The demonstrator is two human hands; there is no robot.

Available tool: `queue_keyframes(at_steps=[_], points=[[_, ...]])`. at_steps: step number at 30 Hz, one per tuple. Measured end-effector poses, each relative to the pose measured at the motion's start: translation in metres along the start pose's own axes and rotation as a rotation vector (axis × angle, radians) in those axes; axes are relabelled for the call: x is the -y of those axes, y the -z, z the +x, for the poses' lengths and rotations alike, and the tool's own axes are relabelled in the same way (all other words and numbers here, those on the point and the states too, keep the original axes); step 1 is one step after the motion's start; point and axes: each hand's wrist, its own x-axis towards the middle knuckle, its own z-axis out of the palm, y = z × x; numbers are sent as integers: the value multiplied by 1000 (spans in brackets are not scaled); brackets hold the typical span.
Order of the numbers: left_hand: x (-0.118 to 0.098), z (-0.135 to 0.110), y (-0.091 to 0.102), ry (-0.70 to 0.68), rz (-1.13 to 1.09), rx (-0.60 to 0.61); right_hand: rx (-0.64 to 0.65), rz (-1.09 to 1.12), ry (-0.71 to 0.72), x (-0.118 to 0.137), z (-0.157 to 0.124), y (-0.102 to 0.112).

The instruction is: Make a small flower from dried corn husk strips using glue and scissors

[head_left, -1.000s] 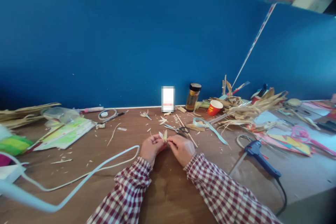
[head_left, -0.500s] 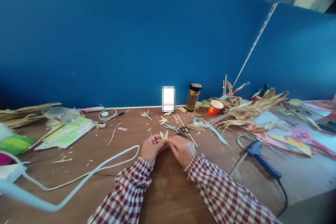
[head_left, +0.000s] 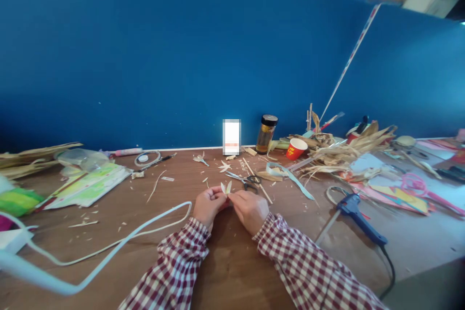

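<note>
Between my hands is a small pale husk flower [head_left: 226,188] with thin pointed petals standing up. My left hand [head_left: 208,207] pinches it from the left, thumb against fingers. From the other side my right hand [head_left: 250,209] closes its fingertips at the flower's base, which they hide. Just beyond my hands lie scissors with dark handles [head_left: 250,182] and a flat star-shaped husk piece [head_left: 224,166]. A second small flower on a pale blue stem [head_left: 201,159] rests farther back on the brown table [head_left: 228,271].
A blue glue gun [head_left: 359,218] with a black cord lies at right. Behind are a red paper cup [head_left: 297,148], a dark-lidded jar [head_left: 266,134] and dried corn husks [head_left: 366,144]. A white cable [head_left: 138,232] loops at left near painted paper [head_left: 87,186]. Scraps are scattered around.
The flower's petals have turned slightly between my fingertips, and fewer of them show. Both hands keep their hold in nearly the same place. The whole view has shifted a little.
</note>
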Motion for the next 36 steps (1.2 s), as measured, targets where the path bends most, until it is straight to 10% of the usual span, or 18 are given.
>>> queue_keyframes(at_steps=[6, 11, 18, 36], points=[[-10, -7, -4, 2, -11, -19, -77, 153, -23, 1, -4, -4], [-14, -11, -6, 11, 6, 13, -198, 492, -340, -3, 1, -12], [-2, -8, -6, -1, 100, 40, -49, 1022, -497, -10, 10, -16], [0, -13, -11, -114, 222, 116, -99, 1139, -504, -18, 10, -20]])
